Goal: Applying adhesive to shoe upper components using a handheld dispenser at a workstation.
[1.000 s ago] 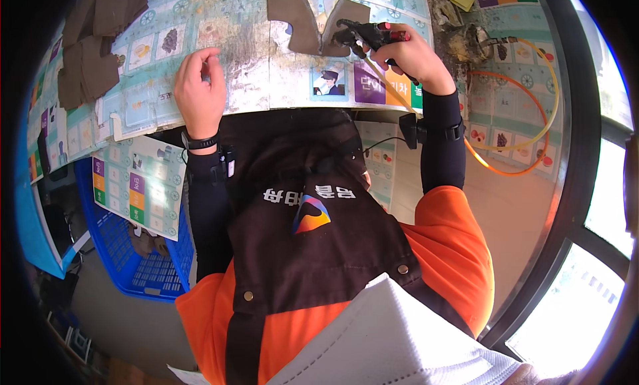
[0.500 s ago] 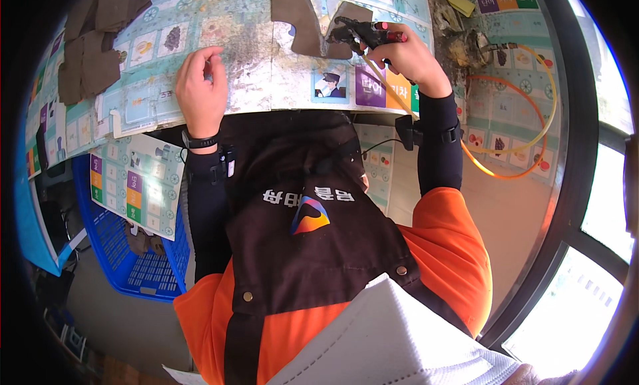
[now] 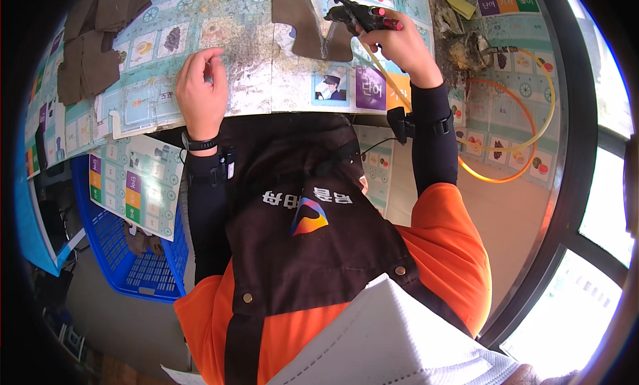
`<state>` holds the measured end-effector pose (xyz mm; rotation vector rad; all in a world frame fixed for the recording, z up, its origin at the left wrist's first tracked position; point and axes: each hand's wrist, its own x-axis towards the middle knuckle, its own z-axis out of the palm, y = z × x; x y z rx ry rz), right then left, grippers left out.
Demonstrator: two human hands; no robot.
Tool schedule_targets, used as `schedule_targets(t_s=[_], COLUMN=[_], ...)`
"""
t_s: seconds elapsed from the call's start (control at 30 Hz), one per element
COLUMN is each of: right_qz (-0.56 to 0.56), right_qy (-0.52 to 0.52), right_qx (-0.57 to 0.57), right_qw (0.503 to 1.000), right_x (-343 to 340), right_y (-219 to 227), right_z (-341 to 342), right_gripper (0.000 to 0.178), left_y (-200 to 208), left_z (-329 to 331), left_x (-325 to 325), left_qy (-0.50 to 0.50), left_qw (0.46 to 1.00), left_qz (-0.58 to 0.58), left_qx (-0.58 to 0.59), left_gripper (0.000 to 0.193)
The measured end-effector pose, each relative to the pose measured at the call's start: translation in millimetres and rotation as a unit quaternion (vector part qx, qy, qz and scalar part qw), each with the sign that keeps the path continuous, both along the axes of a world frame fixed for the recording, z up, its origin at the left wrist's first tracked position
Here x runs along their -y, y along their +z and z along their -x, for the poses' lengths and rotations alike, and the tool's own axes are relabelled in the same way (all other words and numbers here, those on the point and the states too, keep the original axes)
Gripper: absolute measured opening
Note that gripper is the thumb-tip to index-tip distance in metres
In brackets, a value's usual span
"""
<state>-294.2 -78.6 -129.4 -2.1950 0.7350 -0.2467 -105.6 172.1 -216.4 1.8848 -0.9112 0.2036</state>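
The right hand (image 3: 399,45) is closed around a dark pistol-shaped tool (image 3: 359,15) with a red tip, from which a thin yellow hose (image 3: 512,145) loops over the table's right side. Its nozzle sits over a flat brown cut piece (image 3: 306,25), matte like leather or felt. The left hand (image 3: 200,95) rests palm-down, fingers loosely spread, holding nothing, on the glossy printed picture mat (image 3: 266,78) covering the table. More brown pieces (image 3: 86,58) stack at far left. A blue plastic crate (image 3: 143,265) stands on the floor below.
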Motion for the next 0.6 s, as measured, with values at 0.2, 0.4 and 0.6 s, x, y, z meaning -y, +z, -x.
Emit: schedule_targets(t_s=[0.2,0.4,0.6], right_qz=[-0.007,-0.016,0.087], right_qy=[-0.018,-0.026,-0.063], right_qx=[0.006,0.003,0.027], right_qw=[1.000,1.000,0.994], right_x=[3.9,0.8,-4.4], right_y=[2.9,9.8,8.8], right_z=[-9.1,-3.4,61.1], right_gripper=[0.025,0.027,0.034], left_y=[0.6,0.2,26.0], left_z=[-0.7,0.1,-11.2], left_x=[0.4,0.5,14.7], left_qy=[-0.002,-0.001,-0.052], left_qw=[1.000,1.000,0.996], left_qz=[0.003,-0.004,-0.073], left_qx=[-0.001,-0.005,-0.027], left_gripper=[0.010,0.010,0.025])
